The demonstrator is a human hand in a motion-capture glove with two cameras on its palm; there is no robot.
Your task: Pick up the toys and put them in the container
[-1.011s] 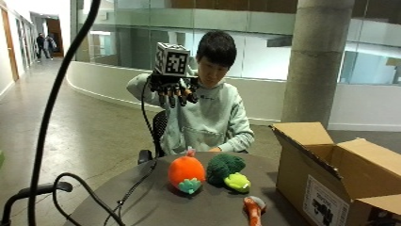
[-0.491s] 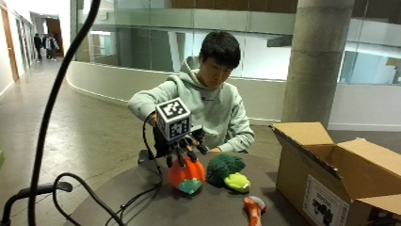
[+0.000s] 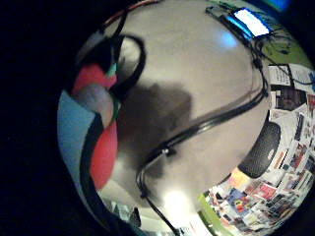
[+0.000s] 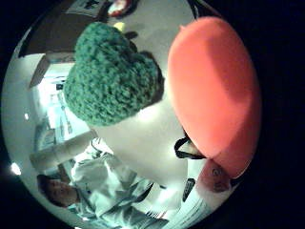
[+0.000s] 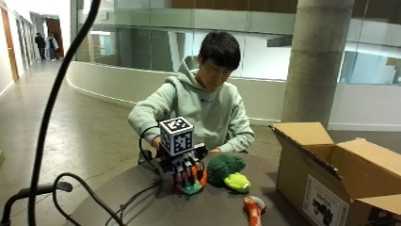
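Black-gloved right hand [image 5: 187, 173] down over orange toy [image 5: 199, 179] on round grey table [image 5: 125, 207], fingers curled round it, grasping. Toy resting on tabletop, near the edge closest to the person, teal base showing below the fingers. Seen from thumb-side palm camera: orange toy [image 4: 214, 90] bulging close against the palm, green knitted toy [image 4: 112, 78] just beside it on the pale tabletop. Green broccoli-shaped toy [image 5: 225, 169] with yellow-green end lying just right of the gripped one, apparently touching or nearly so. Small orange-and-white toy [image 5: 253, 207] lying apart, nearer the front edge of the table. Open cardboard box [image 5: 338, 179] standing at the table's right side, flaps up, well clear of the hand. Black cable [image 3: 197, 128] trailing across the tabletop in little-finger-side view.
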